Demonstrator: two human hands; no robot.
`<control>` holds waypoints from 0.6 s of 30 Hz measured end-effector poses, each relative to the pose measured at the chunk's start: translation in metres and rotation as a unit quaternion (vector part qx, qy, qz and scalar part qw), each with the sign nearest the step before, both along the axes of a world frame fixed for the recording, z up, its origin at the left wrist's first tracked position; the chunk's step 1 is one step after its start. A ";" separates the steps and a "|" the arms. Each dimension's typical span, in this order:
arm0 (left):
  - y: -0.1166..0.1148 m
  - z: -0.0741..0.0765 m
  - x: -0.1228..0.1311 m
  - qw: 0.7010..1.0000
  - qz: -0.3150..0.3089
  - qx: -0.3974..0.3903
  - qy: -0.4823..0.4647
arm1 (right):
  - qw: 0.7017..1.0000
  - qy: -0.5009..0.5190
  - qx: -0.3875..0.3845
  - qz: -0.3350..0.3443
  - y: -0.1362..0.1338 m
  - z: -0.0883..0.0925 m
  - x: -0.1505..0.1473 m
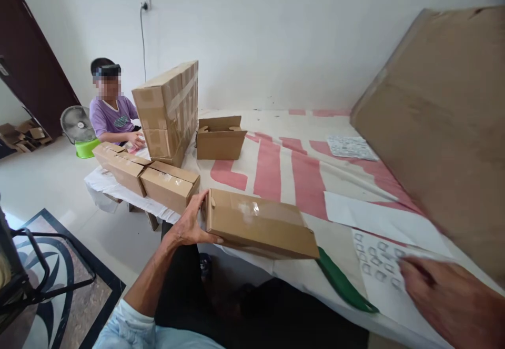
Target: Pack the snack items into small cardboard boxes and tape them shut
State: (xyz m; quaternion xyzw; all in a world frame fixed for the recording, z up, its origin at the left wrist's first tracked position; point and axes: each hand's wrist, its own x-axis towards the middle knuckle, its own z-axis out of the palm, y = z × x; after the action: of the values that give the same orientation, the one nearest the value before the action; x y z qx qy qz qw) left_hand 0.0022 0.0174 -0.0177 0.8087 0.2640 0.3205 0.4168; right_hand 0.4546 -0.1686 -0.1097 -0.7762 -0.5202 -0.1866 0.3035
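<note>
My left hand (194,223) grips the near left end of a closed cardboard box (256,223), fingers over the top edge and thumb low on the side. Clear tape shines on the box's upper face. The box rests along the table's front edge. At the lower right, my right hand (453,296) is curled over a white sheet (371,265) printed with several small dark outlined shapes. That hand is slightly blurred, and whatever its fingers may pinch is hidden. Beside the box and the sheet lies a green pointed shape (343,280).
Closed boxes (169,181) line the table's left edge, beside a tall taped stack (169,112). An open box (221,141) stands behind. Large cardboard (445,117) rises at right. A patterned pad (351,147) lies on the red-and-white cloth (272,170). Another person (114,112) sits far left.
</note>
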 end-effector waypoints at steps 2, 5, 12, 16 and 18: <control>-0.001 0.004 0.003 1.000 -0.004 0.017 0.002 | 0.998 -0.011 0.052 0.026 0.011 0.038 -0.033; -0.002 0.010 0.006 0.999 -0.005 0.040 0.011 | 0.984 0.015 0.114 0.135 0.031 0.087 -0.084; -0.011 0.014 0.012 0.998 0.042 0.053 0.009 | 0.949 0.090 0.088 0.289 0.053 0.135 -0.151; -0.015 0.010 0.015 0.995 0.073 0.066 -0.012 | 0.942 0.119 0.067 0.307 0.059 0.130 -0.160; -0.016 0.008 0.017 0.993 0.078 0.081 -0.027 | 0.943 0.122 0.067 0.304 0.061 0.125 -0.161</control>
State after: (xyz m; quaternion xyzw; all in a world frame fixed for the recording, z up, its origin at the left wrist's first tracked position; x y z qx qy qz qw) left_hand 0.0189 0.0013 -0.0096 0.8079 0.2881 0.3934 0.3310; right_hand 0.2934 -0.1072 0.0157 -0.5763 -0.6767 -0.0240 0.4576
